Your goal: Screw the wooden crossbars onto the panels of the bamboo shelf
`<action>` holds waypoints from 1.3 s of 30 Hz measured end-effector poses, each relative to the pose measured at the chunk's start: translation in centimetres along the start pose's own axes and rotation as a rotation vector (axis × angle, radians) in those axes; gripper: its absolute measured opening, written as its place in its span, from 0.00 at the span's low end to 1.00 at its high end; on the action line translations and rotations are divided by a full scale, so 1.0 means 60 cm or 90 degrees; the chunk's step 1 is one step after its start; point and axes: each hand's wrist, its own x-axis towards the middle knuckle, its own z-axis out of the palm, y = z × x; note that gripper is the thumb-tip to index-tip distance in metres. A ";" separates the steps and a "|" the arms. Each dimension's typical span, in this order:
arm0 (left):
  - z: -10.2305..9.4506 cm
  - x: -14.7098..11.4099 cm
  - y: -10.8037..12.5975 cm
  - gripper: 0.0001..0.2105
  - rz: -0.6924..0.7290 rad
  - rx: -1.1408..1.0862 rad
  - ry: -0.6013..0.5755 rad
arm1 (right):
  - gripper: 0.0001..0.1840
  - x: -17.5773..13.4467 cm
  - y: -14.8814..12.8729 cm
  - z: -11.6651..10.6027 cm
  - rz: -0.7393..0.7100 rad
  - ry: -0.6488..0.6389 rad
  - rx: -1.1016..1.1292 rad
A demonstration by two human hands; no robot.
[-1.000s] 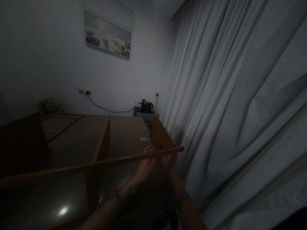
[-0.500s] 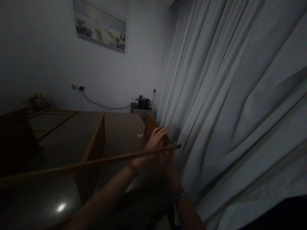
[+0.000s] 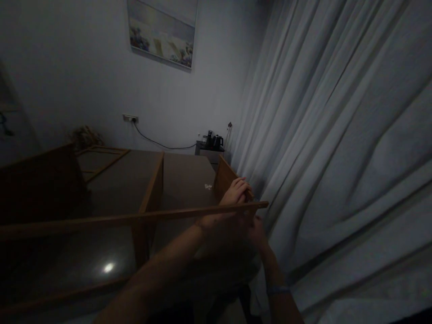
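My left hand point(image 3: 237, 191) reaches past a long wooden side panel point(image 3: 189, 212). Its fingers wrap over the top edge of a wooden end board point(image 3: 224, 176), close to where the two boards meet. On the near side of the panel, by its right end, is my right hand point(image 3: 258, 231) with curled fingers. Whatever it may hold is too dark to make out. A wooden divider board point(image 3: 153, 189) stands upright against the panel further left. The wooden pieces form a frame on a dark, shiny table point(image 3: 184, 173).
Small white pieces point(image 3: 208, 186) lie on the table. A dark upright board point(image 3: 43, 180) and a slatted wooden frame point(image 3: 104, 157) are at left. Grey curtains point(image 3: 330, 157) hang along the right. A black kettle point(image 3: 218, 142) stands on a cabinet behind, near a power cable point(image 3: 158, 144).
The view has turned left, so everything sits further right. My right hand has drawn apart from my left, down and toward me. My left hand stays on the end board.
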 end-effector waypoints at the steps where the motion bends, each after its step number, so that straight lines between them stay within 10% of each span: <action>1: 0.000 0.001 0.001 0.14 -0.002 0.000 -0.002 | 0.29 -0.003 0.007 -0.013 0.019 0.006 -0.006; 6: 0.003 0.005 0.000 0.17 -0.005 -0.016 -0.007 | 0.39 0.022 0.012 -0.113 0.174 0.161 -0.071; 11: 0.009 -0.003 0.000 0.17 -0.019 -0.053 0.022 | 0.34 0.093 -0.087 -0.189 0.157 0.186 -0.114; 19: 0.015 -0.017 -0.008 0.21 -0.027 -0.118 0.052 | 0.24 0.141 -0.237 -0.137 0.021 -0.144 -0.419; 28: 0.008 -0.042 -0.009 0.34 -0.010 -0.140 0.006 | 0.24 0.158 -0.241 -0.139 0.055 -0.196 -0.492; 39: -0.070 -0.306 0.120 0.23 -0.191 0.130 -0.160 | 0.21 0.149 -0.231 -0.141 0.086 -0.194 -0.476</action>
